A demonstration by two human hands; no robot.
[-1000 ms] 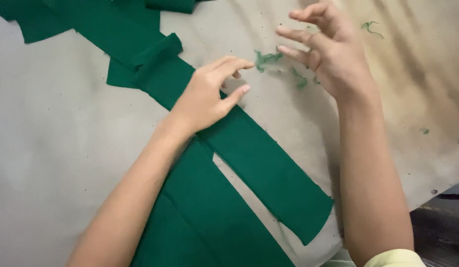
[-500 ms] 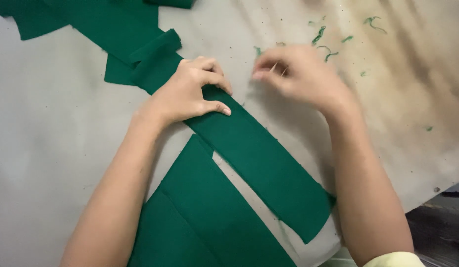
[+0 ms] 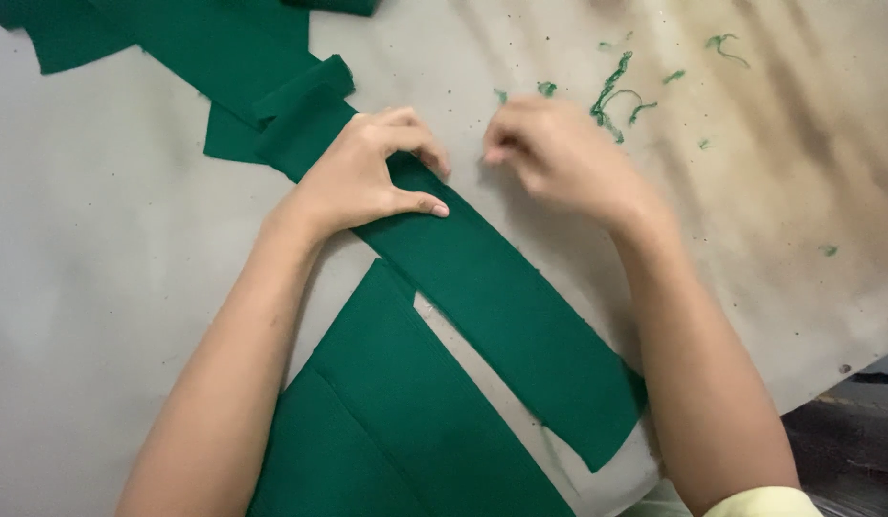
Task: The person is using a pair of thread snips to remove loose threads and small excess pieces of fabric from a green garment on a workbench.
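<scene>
Nearest the person, a wide green fabric panel (image 3: 396, 431) lies flat on the grey table (image 3: 109, 249). Just beyond it a long green strip (image 3: 501, 306) runs diagonally. The left hand (image 3: 362, 177) rests on the strip's upper part, fingers curled, thumb pressed flat. The right hand (image 3: 559, 158), blurred, hovers loosely curled just beside the strip's edge. Farther off, green thread scraps (image 3: 611, 86) are scattered.

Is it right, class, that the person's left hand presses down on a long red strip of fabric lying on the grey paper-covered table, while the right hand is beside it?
Not quite. The head view shows the long strip of fabric is dark green, not red. The left hand does press on it, on the grey paper-covered table, with the right hand beside it.
</scene>
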